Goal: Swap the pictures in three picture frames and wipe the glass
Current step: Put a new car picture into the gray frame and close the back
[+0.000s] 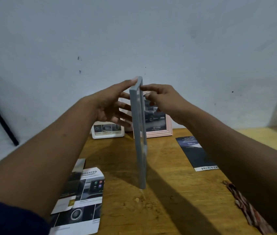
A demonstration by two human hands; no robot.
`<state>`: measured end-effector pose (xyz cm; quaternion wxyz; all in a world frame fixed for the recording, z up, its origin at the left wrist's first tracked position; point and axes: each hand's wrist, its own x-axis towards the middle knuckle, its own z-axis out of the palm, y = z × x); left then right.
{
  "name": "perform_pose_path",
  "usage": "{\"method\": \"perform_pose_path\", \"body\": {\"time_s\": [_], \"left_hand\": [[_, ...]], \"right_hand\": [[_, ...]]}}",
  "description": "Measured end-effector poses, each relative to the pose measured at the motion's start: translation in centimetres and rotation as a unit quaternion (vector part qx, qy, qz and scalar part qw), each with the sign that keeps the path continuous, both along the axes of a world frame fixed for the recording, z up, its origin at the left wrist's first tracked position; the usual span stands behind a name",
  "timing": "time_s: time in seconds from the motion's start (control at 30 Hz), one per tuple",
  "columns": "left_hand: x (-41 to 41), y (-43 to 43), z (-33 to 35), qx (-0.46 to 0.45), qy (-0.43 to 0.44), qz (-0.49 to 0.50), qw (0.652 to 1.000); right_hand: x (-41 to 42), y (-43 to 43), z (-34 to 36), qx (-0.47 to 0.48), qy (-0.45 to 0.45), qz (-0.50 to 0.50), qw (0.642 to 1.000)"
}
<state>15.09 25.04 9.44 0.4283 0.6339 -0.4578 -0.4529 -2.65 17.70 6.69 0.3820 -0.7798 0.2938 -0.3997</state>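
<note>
In the head view, a grey picture frame [138, 133] stands upright and edge-on at the middle of the desk [168, 192], its lower end on the wood. The left hand [107, 106] is at its 9 o'clock side, with an open grip: the fingers are straight and spread against the face and the thumb is at the top edge. The right hand [164, 99] is at the 3 o'clock side near the top, forefinger stretched to the frame's edge and the other fingers curled, and I cannot tell whether that grip pinches anything. At the desk's far edge, a pink frame [158, 131] with a car picture stands at 12 o'clock and a white frame [108, 134] just beside it at 11 o'clock, while cut brochure pages [83, 200] lie at 7 o'clock, a dark leaflet [195, 153] at 2 o'clock and a patterned cloth [249, 212] at 4 o'clock.
</note>
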Motion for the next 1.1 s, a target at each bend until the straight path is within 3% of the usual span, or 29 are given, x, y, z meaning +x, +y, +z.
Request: {"method": "perform_pose_path", "body": {"time_s": [0.13, 0.3, 0.4, 0.5, 0.67, 0.77, 0.87, 0.97, 1.1], "left_hand": [[1.5, 1.4, 0.6, -0.017, -0.014, 0.060, 0.998], [4.7, 3.9, -0.6, -0.034, 0.060, 0.109, 0.992], [6.7, 4.8, -3.7, -0.025, 0.136, 0.147, 0.979], [7.7, 5.5, -8.5, -0.002, 0.173, 0.178, 0.969], [7.0, 5.5, -14.2, -0.007, 0.204, 0.191, 0.960], [4.9, 4.6, -16.0, 0.043, 0.105, 0.188, 0.976], [3.9, 2.9, -17.3, 0.097, -0.087, 0.146, 0.981], [3.3, 1.3, -18.4, 0.099, -0.262, 0.071, 0.957], [2.2, 0.2, -19.8, 0.082, -0.358, 0.027, 0.930]], "right_hand": [[0.7, -0.1, -2.0, 0.016, 0.001, -0.002, 1.000], [-0.8, -0.6, -8.5, 0.071, 0.119, -0.053, 0.989], [-2.0, -0.8, -12.6, 0.123, 0.177, -0.111, 0.970], [-2.9, -0.3, -15.0, 0.172, 0.180, -0.124, 0.961], [-4.5, -1.4, -15.9, 0.125, 0.170, -0.197, 0.957], [-5.8, -2.4, -15.7, 0.097, 0.169, -0.229, 0.954], [-7.0, -3.0, -15.3, 0.068, 0.176, -0.261, 0.947], [-8.5, -3.4, -15.5, 0.046, 0.189, -0.288, 0.938], [-9.8, -3.6, -16.3, 0.057, 0.217, -0.278, 0.934]]}}
